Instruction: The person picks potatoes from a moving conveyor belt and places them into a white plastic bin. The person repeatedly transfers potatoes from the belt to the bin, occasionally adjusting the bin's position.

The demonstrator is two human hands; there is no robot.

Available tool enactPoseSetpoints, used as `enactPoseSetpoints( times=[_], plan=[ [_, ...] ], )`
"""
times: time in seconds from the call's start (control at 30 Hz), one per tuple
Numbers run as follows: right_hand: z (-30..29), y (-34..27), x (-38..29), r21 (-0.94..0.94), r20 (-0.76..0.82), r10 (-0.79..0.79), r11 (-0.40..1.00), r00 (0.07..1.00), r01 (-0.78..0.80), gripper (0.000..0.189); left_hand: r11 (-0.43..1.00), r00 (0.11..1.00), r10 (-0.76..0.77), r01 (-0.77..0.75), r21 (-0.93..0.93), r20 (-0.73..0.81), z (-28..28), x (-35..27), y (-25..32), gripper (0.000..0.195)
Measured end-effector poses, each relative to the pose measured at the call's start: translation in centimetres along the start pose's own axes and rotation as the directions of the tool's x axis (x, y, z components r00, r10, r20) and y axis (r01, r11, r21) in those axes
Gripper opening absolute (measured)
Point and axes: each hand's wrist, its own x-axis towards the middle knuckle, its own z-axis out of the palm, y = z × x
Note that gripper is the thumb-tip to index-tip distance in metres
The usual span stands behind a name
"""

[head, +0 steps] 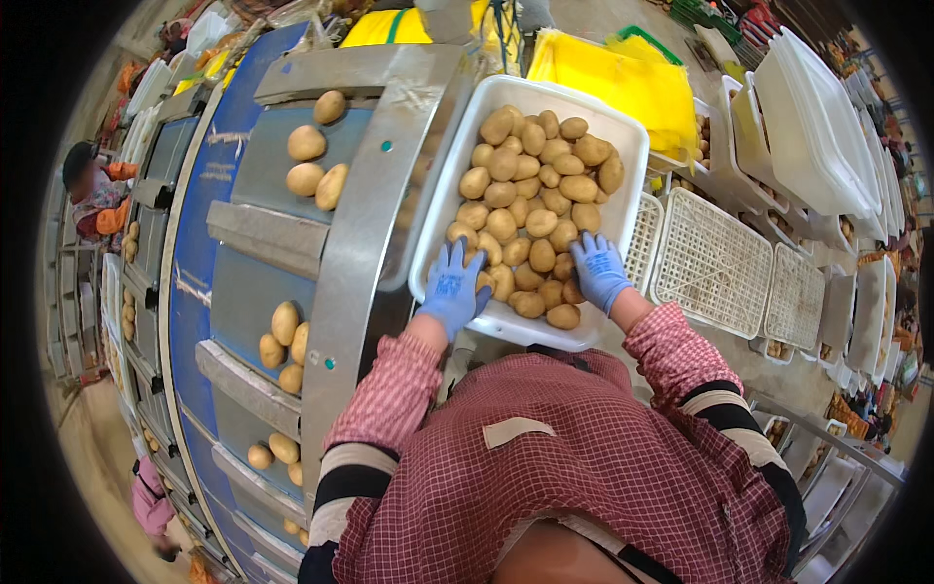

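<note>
A white plastic tub [511, 326] filled with potatoes [541, 222] stands right before me. Both hands wear blue gloves. My left hand [451, 285] rests with fingers spread on potatoes at the tub's near left side. On the near right side, my right hand [598, 266] lies over the tub's inner edge, its fingers against potatoes there. Neither hand is closed around a potato. Left of the tub runs a metal-framed sorting machine [350, 219], with potatoes [306, 142] lying in its sloped lanes.
Yellow mesh sacks [620, 95] lie beyond the tub. Upturned white crates [715, 252] and stacked white tubs [817, 131] stand to the right. A blue conveyor belt [201, 219] passes on the left. Two other people are at the far left, one with orange gloves [113, 217].
</note>
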Motion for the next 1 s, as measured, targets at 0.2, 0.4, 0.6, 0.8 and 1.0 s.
enactPoseSetpoints(
  times=[0.2,0.4,0.6,0.8,1.0],
  plan=[
    [0.1,0.3,4.5,0.076,0.267,0.134,0.984,0.954,-0.159,0.05,0.955,0.958,-0.165,0.096,0.281,0.235,4.7,8.5,-2.4,0.071],
    [-0.5,2.2,6.0,0.205,0.307,0.069,0.969,0.949,-0.137,0.052,0.931,0.985,-0.108,0.053,0.361,0.134,4.0,9.9,-2.3,0.045],
    [-3.6,-0.6,8.9,0.31,0.22,0.038,0.945,0.975,-0.107,0.041,0.989,0.969,-0.146,0.146,0.013,0.199,5.8,7.8,-1.4,0.049],
    [0.7,-4.5,13.6,-0.095,0.396,0.062,0.995,0.916,-0.027,0.046,0.964,0.965,-0.258,0.26,-0.051,0.044,7.2,7.1,3.2,0.058],
    [-1.1,-2.0,12.5,0.079,0.41,-0.002,0.996,0.912,-0.033,0.053,0.908,0.938,-0.33,0.346,-0.236,0.108,7.3,5.9,3.5,0.06]
  ],
)
